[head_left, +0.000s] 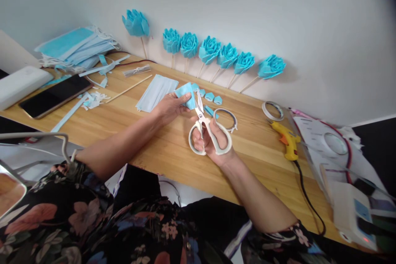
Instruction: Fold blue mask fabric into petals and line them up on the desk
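Over the middle of the wooden table, my left hand (pixel 173 106) pinches a small folded piece of blue mask fabric (pixel 186 90) between thumb and fingers. My right hand (pixel 213 142) grips a pair of white-handled scissors (pixel 201 117), with fingers through the loops. The blades are slightly apart and point away from me, right at the fabric's right edge. Just beyond them lie several small cut blue petals (pixel 209 97). A flat blue face mask (pixel 157 92) rests on the table left of my left hand. By the scissors lies a roll of tape (pixel 225 119).
Blue fabric flowers (pixel 210 49) on sticks lean along the wall. At left are stacked masks (pixel 74 47), a phone (pixel 57 95), a white box (pixel 23 86), a wooden stick (pixel 129 88) and scraps (pixel 94 100). At right are a yellow glue gun (pixel 290 142) with its cord and another tape roll (pixel 272 111).
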`<state>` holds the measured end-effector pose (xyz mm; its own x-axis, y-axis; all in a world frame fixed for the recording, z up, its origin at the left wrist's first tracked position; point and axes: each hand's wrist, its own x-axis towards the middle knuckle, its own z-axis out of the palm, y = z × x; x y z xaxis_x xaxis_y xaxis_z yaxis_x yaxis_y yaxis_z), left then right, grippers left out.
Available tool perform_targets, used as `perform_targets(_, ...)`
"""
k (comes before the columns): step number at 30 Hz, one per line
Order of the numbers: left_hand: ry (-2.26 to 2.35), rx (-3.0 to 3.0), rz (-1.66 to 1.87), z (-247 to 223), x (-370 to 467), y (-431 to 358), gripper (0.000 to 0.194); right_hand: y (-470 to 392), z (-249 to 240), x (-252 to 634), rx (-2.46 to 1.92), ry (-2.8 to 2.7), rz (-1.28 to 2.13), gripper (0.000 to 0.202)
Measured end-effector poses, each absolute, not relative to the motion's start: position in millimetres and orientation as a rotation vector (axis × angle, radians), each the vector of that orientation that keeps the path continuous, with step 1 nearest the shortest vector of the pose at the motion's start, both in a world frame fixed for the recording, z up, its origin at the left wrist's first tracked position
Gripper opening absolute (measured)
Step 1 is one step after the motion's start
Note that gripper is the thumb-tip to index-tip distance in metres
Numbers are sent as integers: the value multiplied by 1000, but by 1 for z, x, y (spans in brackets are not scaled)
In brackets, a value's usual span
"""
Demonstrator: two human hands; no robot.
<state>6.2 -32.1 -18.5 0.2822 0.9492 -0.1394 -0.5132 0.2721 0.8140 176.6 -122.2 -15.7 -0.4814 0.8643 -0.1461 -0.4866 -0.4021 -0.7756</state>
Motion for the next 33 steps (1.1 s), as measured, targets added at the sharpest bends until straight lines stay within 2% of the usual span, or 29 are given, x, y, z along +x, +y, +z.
perform_targets(11,616,851,1032,-24,10,-36,28,-121,-17,179,-741,-882,1930,53)
perform_targets(19,655,792,1054,-27,9,-33,22,-119,-15,178,-719,-840,1914,49)
perform_targets(33,636,811,1061,-23,6,-32,24,-122,-14,178,-729,-837,1917,57)
